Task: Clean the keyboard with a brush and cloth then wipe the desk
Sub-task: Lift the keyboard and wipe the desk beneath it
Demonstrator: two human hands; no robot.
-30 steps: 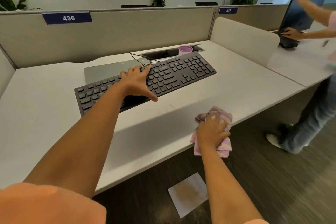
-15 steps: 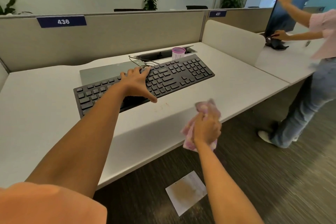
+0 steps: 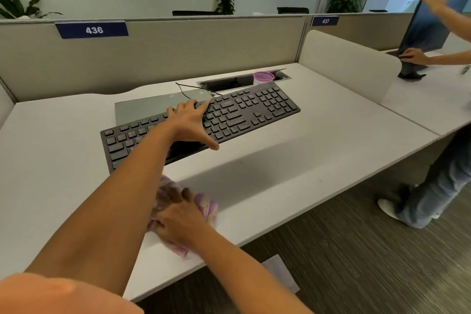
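Observation:
A black keyboard [image 3: 254, 112] is tilted up off the white desk [image 3: 318, 150], its front edge raised. My left hand [image 3: 191, 122] grips it at the middle, fingers over the back edge and thumb under the front. A pink and purple cloth [image 3: 204, 205] lies bunched on the desk near the front edge, below the keyboard. My right hand [image 3: 178, 222] presses down on the cloth, fingers spread over it. My left forearm hides part of the cloth.
A grey pad [image 3: 142, 109] lies behind the keyboard. A pink cup [image 3: 263, 77] stands by the open cable slot [image 3: 229, 83]. A white divider [image 3: 349, 64] borders the desk at right; beyond it a person [image 3: 438, 181] handles a monitor [image 3: 428, 33]. A paper sheet [image 3: 280, 273] lies on the floor.
My right hand has carried the cloth from the desk's front edge leftward onto the desk, under my left forearm. My left hand keeps its hold on the raised keyboard.

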